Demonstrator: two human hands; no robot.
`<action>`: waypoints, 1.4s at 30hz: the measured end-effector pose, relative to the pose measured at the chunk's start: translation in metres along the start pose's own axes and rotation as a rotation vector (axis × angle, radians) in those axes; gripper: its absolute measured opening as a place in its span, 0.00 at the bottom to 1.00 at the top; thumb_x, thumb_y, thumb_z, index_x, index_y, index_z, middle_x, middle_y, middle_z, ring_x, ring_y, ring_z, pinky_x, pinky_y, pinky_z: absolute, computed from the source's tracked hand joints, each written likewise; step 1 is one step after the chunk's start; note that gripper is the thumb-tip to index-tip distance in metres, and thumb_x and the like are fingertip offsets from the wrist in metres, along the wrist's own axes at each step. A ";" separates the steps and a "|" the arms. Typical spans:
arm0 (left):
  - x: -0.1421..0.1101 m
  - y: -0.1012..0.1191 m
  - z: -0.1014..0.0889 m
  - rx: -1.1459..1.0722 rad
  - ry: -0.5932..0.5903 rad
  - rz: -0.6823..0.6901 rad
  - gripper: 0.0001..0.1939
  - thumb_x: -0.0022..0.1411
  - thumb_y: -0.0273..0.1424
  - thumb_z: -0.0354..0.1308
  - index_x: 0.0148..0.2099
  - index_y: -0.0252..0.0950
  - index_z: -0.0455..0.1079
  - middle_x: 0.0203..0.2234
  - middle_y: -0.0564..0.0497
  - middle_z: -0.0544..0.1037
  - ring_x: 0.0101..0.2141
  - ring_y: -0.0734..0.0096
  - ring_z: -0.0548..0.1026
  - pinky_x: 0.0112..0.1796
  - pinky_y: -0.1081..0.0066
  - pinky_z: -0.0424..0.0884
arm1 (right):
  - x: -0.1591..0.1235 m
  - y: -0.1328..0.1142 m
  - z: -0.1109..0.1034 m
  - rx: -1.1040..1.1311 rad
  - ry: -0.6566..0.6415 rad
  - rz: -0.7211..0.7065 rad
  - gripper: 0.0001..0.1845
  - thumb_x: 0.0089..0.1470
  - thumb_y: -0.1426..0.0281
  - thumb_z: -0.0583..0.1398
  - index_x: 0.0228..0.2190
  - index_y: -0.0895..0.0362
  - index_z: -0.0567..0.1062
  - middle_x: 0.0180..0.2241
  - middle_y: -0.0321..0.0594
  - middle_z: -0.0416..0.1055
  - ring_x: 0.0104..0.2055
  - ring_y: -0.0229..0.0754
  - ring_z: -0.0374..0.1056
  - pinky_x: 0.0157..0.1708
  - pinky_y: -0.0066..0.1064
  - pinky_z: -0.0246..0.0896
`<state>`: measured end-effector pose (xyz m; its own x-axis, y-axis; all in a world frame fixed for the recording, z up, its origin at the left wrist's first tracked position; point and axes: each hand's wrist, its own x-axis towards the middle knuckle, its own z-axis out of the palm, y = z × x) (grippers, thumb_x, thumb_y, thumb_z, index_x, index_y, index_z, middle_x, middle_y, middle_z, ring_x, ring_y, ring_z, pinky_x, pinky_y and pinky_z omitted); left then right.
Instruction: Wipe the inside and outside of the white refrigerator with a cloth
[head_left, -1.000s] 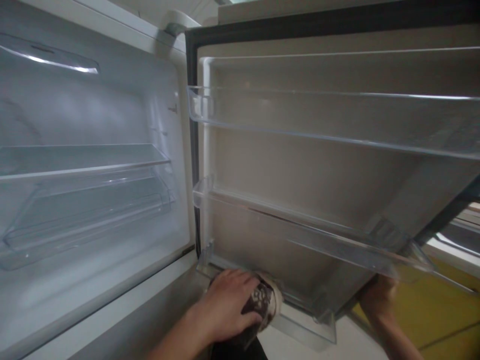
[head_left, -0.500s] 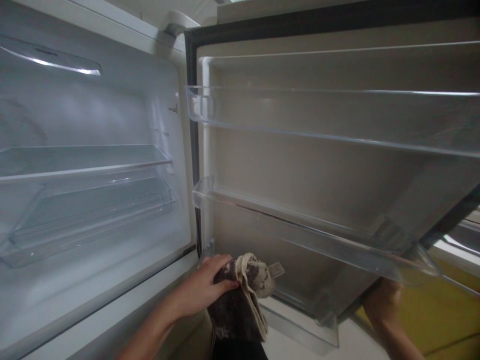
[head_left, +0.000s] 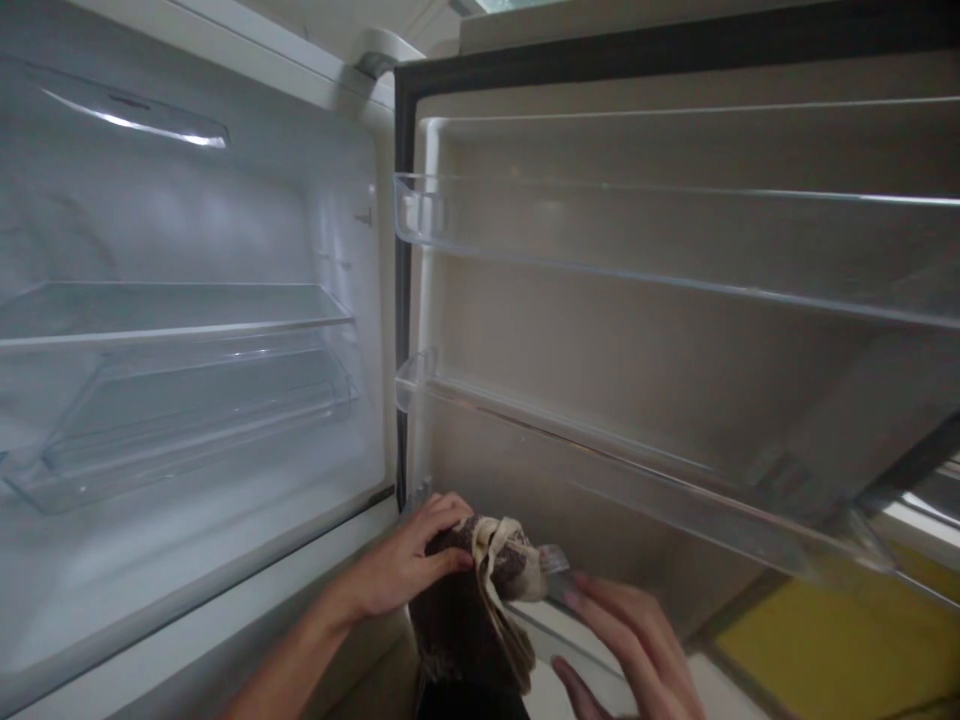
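A dark brown and cream cloth [head_left: 469, 620], with a small pale label at its right end, hangs in folds at the bottom middle of the head view. My left hand [head_left: 409, 560] is closed around its upper left part, fingers over the top and thumb in front. Just to the right of the cloth is my right hand [head_left: 630, 640], fingers stretched out and thumb apart, with nothing in it. Its fingertips come close to the label; whether they touch it I cannot tell.
An open fridge stands before me, its lit interior [head_left: 225, 220] at left with a glass shelf [head_left: 187, 308] and a tilted clear tray [head_left: 202, 420]. The swung-out door [head_left: 600, 350] at right carries a clear upper bin [head_left: 637, 240] and lower bin [head_left: 600, 470]. A yellow surface [head_left: 847, 640] shows beyond.
My right hand has left the lower edge of the door and moved left to the cloth. My left hand still grips the cloth. The view has shifted slightly.
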<state>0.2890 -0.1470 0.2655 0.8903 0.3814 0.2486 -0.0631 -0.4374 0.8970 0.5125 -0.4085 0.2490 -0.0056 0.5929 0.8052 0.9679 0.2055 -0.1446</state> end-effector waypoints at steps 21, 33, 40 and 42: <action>-0.098 0.058 -0.014 -0.041 0.635 -0.318 0.29 0.59 0.44 0.66 0.61 0.42 0.82 0.61 0.43 0.85 0.66 0.40 0.78 0.70 0.50 0.70 | 0.200 -0.068 0.077 0.415 -0.447 -0.117 0.18 0.57 0.80 0.70 0.48 0.53 0.81 0.44 0.38 0.83 0.46 0.42 0.75 0.46 0.30 0.60; -0.148 0.038 0.005 -0.647 0.792 -0.504 0.39 0.51 0.48 0.82 0.62 0.40 0.82 0.56 0.41 0.88 0.62 0.37 0.82 0.65 0.47 0.76 | 0.224 -0.094 0.135 0.352 -0.812 -0.340 0.17 0.68 0.74 0.67 0.57 0.54 0.81 0.52 0.44 0.84 0.52 0.45 0.80 0.50 0.32 0.64; -0.166 0.001 0.030 -1.228 1.115 -0.650 0.35 0.54 0.41 0.75 0.63 0.38 0.81 0.44 0.42 0.91 0.51 0.35 0.88 0.57 0.40 0.82 | 0.215 -0.078 0.157 0.626 -0.773 -0.004 0.29 0.64 0.50 0.72 0.57 0.55 0.83 0.57 0.48 0.82 0.58 0.50 0.78 0.59 0.39 0.69; -0.167 -0.012 0.036 -1.279 1.186 -0.667 0.34 0.55 0.43 0.73 0.63 0.37 0.81 0.42 0.40 0.91 0.50 0.34 0.88 0.56 0.38 0.83 | 0.210 -0.069 0.158 0.718 -0.794 0.167 0.31 0.65 0.44 0.69 0.56 0.54 0.83 0.56 0.47 0.83 0.58 0.51 0.78 0.58 0.42 0.71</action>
<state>0.1570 -0.2349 0.1996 0.2051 0.7521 -0.6264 -0.6381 0.5880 0.4971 0.4045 -0.1758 0.3371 -0.2979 0.9376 0.1794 0.6002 0.3301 -0.7286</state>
